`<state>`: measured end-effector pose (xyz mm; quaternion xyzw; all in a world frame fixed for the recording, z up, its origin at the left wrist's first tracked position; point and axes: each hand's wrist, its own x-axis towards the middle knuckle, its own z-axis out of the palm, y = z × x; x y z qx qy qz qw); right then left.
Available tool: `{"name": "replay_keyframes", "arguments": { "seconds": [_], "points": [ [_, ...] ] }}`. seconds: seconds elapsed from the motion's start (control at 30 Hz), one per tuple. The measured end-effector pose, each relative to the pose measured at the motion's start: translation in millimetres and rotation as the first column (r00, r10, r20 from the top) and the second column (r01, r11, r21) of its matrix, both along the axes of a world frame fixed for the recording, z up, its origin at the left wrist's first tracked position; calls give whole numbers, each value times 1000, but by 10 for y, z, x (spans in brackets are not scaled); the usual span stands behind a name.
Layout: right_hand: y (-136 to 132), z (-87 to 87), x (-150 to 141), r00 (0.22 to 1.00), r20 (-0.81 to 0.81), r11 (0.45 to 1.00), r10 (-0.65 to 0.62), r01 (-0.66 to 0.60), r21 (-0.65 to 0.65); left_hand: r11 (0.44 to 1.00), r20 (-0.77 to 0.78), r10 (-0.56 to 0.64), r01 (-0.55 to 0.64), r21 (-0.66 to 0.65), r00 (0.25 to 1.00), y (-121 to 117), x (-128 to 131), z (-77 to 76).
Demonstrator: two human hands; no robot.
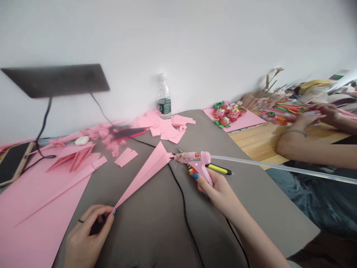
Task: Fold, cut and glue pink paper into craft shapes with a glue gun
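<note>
Between thumb and fingers, my left hand (90, 230) pinches the narrow tip of a folded pink paper cone (143, 173), which widens away toward the middle of the table. My right hand (213, 184) is wrapped round the handle of a pink glue gun (192, 158) with an orange light on its side. Its nozzle is at the cone's wide end; whether they touch I cannot tell. A long clear glue stick (279, 165) sticks out of the gun's back toward the right. Behind the gun lies a yellow and black utility knife (220, 169), partly hidden.
Pink paper sheets (36, 208) and paper scraps (170, 130) lie left and at the back. A water bottle (164, 100) stands by the wall. Black cords (182, 201) cross the grey table. Right, a co-worker's arms (315, 137) are near paper flowers (228, 111). A phone (13, 163) lies left.
</note>
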<state>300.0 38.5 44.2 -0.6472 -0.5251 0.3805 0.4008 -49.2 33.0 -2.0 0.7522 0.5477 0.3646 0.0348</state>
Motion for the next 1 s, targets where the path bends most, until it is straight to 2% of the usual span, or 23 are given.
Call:
{"name": "replay_keyframes", "arguments": {
  "seconds": [0.17, 0.3, 0.4, 0.5, 0.57, 0.63, 0.7, 0.83, 1.0],
  "points": [
    [-34, 54, -30, 997, -29, 995, 66, -64, 81, 1000, 6, 2, -2, -4, 1000, 1, 7, -5],
    [-41, 92, -4, 1000, -17, 982, -3, 7, 190, 1000, 11, 11, -11, -7, 1000, 4, 21, 5],
    [32, 126, 163, 997, 4, 961, -82, 78, 264, 1000, 23, 16, -16, -15, 1000, -6, 37, 30],
    [222, 153, 508, 995, 9, 938, -100, 92, 333, 999, 25, 24, -23, -44, 999, -16, 45, 48],
    [418, 149, 800, 993, 68, 941, -92, 65, 332, 999, 27, 29, -28, -42, 999, -16, 47, 52],
    [645, 124, 1078, 978, 195, 958, -80, 21, 287, 999, 28, 28, -28, -20, 999, -7, 50, 56],
    [869, 79, 1284, 954, 300, 973, -16, -54, 222, 1000, 25, 17, -17, 8, 1000, 7, 60, 64],
    [1198, -70, 1412, 930, 357, 972, 88, -159, 174, 998, 19, -18, 17, 58, 1000, 32, 82, 87],
    [1348, -296, 1356, 898, 423, 960, 121, -215, 182, 998, -4, -16, 16, 69, 1000, 28, 77, 103]
  ]
}}
